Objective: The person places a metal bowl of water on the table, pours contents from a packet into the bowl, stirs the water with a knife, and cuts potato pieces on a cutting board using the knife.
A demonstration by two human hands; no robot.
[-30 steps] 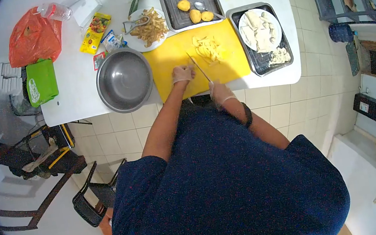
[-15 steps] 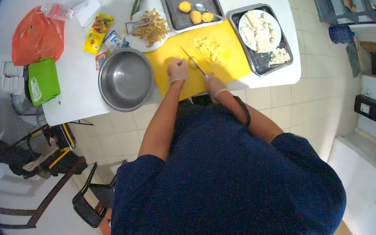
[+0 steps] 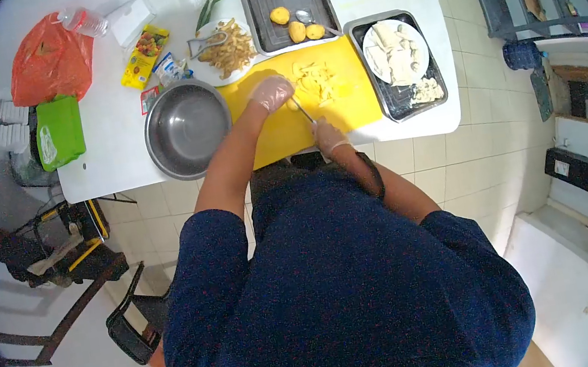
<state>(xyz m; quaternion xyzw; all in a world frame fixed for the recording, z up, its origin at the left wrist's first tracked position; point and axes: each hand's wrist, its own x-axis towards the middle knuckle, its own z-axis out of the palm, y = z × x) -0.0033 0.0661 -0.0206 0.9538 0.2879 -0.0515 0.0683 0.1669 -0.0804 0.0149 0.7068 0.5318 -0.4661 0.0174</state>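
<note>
On the yellow cutting board (image 3: 359, 109) lies a loose pile of pale yellow strips (image 3: 314, 80). My left hand (image 3: 272, 94), in a clear glove, is over the board just left of the pile, with its fingers pressed together by the upper part of the blade; what is under them is hidden. My right hand (image 3: 329, 135), gloved too, grips a knife (image 3: 305, 112) at the board's near edge. The blade points up and left toward my left hand.
Left of the board stands a metal bowl (image 3: 189, 129). Behind are a plate of peelings (image 3: 231, 47) with a peeler and a tray (image 3: 288, 2) with yellow potatoes and a spoon. Another tray (image 3: 408, 106) at right holds a white plate of pale pieces.
My left hand has moved up and forward to the knife's tip and turned palm down. My right hand stays on the knife near the board's edge. The whole view has shifted slightly left.
</note>
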